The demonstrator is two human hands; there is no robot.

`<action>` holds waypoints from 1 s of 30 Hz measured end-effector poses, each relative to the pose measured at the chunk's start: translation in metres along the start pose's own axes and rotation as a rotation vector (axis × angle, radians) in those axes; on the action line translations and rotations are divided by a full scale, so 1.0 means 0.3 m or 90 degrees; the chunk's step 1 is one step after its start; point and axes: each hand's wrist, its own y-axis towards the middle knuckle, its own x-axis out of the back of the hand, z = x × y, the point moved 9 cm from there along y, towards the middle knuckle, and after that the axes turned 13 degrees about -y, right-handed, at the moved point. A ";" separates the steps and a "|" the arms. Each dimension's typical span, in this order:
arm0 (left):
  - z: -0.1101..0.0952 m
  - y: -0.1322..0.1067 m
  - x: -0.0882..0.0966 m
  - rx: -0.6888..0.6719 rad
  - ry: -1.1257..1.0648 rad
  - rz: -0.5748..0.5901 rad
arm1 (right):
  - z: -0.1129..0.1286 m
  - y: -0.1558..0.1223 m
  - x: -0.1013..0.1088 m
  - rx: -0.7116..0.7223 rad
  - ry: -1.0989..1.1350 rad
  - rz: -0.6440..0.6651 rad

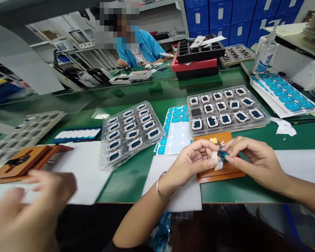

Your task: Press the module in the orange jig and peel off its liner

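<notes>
Watching two bare hands fuss over one tiny glossy part

So the left hand (194, 159), the one with the silver bangle (159, 187) at its wrist, has its fingertips pinched on a whitish strip (215, 161). Right hand (254, 161) is right up against it, thumb and finger clamped on a small dark blue-green piece (223, 155). Can't tell from here if strip and piece are stuck together. Both are held just above an orange-brown block (220, 174) sitting partly on a white mat (187, 197).

Just behind the block there's a clear tray (231, 128) with rows of white-rimmed dark frames, plus sheets of teal labels (177, 113) beside it. Second tray (146, 144) like that, further left.

Way over left, a co-worker's hand (47, 192) is a total blur next to another orange-brown fixture (23, 161); no clue if it's gripping anything.

Off to the right: pump bottle (264, 56) behind more label sheets (283, 92). Across the green bench (170, 89), someone in a blue shirt (153, 45) sits near a red-and-black box stack (196, 68).
</notes>
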 end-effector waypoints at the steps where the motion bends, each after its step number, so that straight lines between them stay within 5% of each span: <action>1: -0.001 0.000 0.002 -0.002 0.002 -0.001 | -0.006 0.001 0.000 -0.012 0.013 0.000; 22: -0.015 0.005 0.003 -0.028 -0.018 -0.006 | -0.049 0.011 0.008 -0.088 0.148 -0.032; 30: -0.021 0.009 0.011 -0.035 -0.067 -0.019 | -0.109 0.052 0.086 -0.134 0.157 -0.100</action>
